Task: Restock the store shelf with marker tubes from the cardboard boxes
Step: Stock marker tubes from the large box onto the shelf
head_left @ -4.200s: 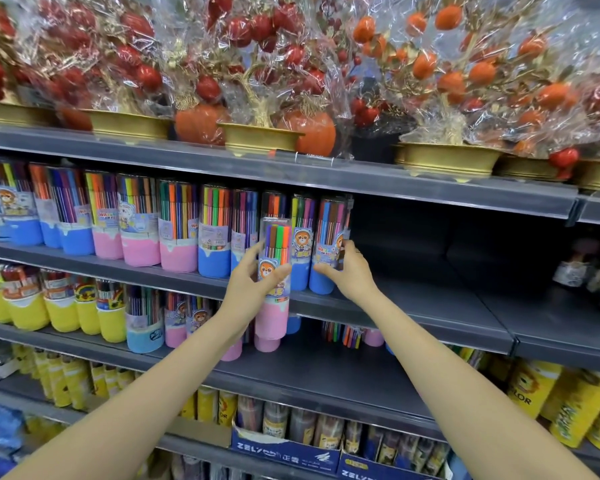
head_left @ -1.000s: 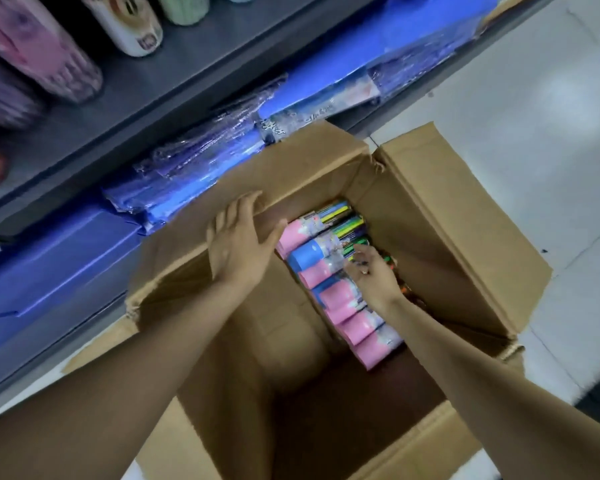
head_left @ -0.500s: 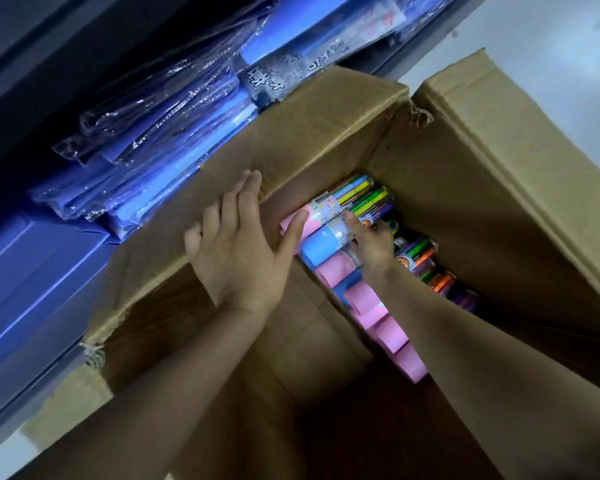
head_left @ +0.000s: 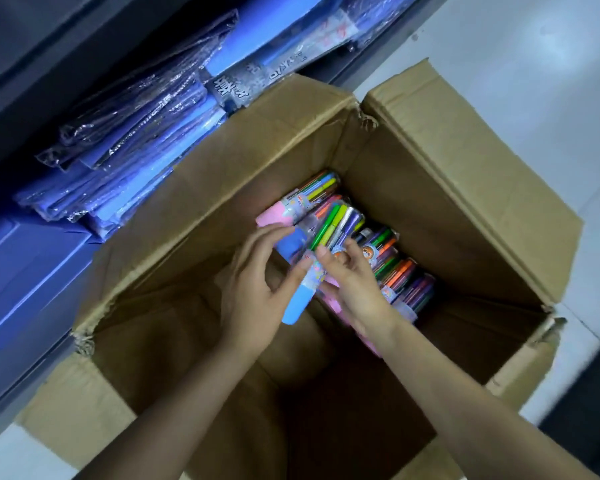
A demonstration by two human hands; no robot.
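- Open brown cardboard box (head_left: 447,188) on the pale floor (head_left: 534,81), flaps spread; both arms reach down into it.
- Row of clear plastic marker tubes with pink and blue caps (head_left: 399,271) lies on its side against the far inner wall of the box. Coloured pens visible through the tube walls.
- Left hand (head_left: 253,289): fingers and thumb wrapped around a blue-capped clear marker tube (head_left: 300,299), thumb lying across its printed label. Blue end points toward the camera; the tube sits raised above the row, inside the box.
- Second blue-capped tube (head_left: 333,226) lies just beyond the left fingertips, green and purple pens showing. Whether the left hand also holds it, cannot tell.
- Right hand (head_left: 354,282): fingers bent over the tubes in the middle of the row, tips on the clear plastic. Grasping or only touching, cannot tell.
- Pink-capped tube (head_left: 291,209) at the far left end of the row, touching the box wall.
- Near half of the box floor in shadow.
- Behind the box, on the lowest dark shelf (head_left: 32,81): stack of blue folders in clear plastic wrap (head_left: 136,150), a printed label on one.
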